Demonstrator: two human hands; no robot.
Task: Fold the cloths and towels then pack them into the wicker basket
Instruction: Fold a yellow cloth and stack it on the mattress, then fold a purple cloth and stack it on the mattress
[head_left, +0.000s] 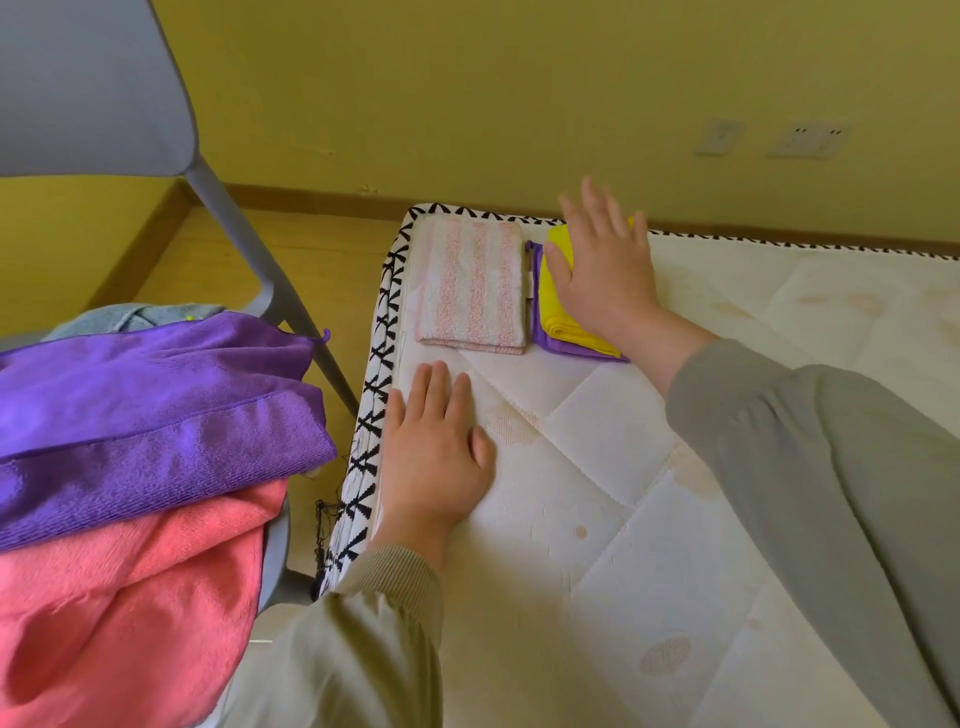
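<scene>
A folded pink-and-white striped towel (471, 283) lies at the far left corner of the white quilted mattress (649, 519). Beside it on the right, a folded yellow cloth (558, 306) sits on top of a folded purple cloth (571, 347). My right hand (605, 265) lies flat with straight fingers on the yellow cloth. Nearer to me, my left hand (434, 447) rests flat on the bare mattress by its left edge. On the left, a loose purple towel (156, 415) lies over a coral pink towel (130, 613). No wicker basket is in view.
The loose pile sits on a grey chair (104, 93) left of the mattress, with a grey-blue cloth (130, 317) behind the purple towel. A yellow wall with two sockets (810, 139) runs behind. Wooden floor (291, 260) shows between chair and mattress.
</scene>
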